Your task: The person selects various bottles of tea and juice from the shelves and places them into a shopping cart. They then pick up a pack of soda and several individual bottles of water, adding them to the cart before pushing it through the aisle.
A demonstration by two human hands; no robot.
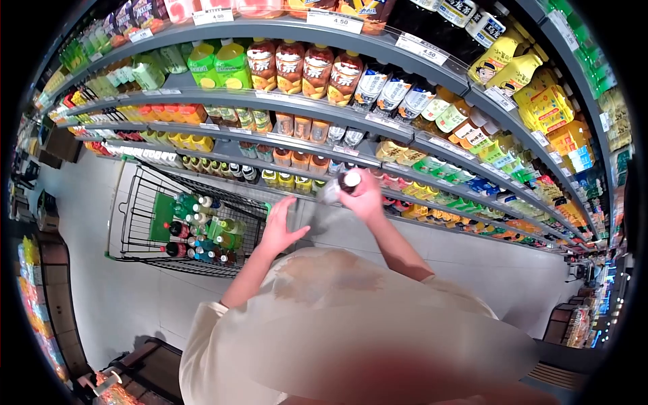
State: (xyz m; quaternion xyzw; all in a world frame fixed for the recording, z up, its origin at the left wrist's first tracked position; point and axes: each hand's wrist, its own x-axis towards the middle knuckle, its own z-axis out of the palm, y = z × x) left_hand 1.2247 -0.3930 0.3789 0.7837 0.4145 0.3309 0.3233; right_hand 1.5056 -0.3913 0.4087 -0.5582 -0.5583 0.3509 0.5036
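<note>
My right hand (363,196) is wrapped round the neck of a dark bottle (347,182) with a white cap, held in front of the lower shelves. The lower part of the bottle is blurred. My left hand (283,228) is open with the thumb apart from the fingers, to the left of the bottle and not touching it. Beyond my left hand stands a black wire shopping cart (145,251) with green trim. Several bottles lie and stand in it, among them a dark bottle with a red label (177,230) and green bottles (229,236).
Curved-looking drink shelves (283,106) span the view ahead, with bottles and price tags. The cart stands close to the shelf on the left. A display of bagged goods (34,297) is at the far left, and a dark stand (158,368) is at the lower left.
</note>
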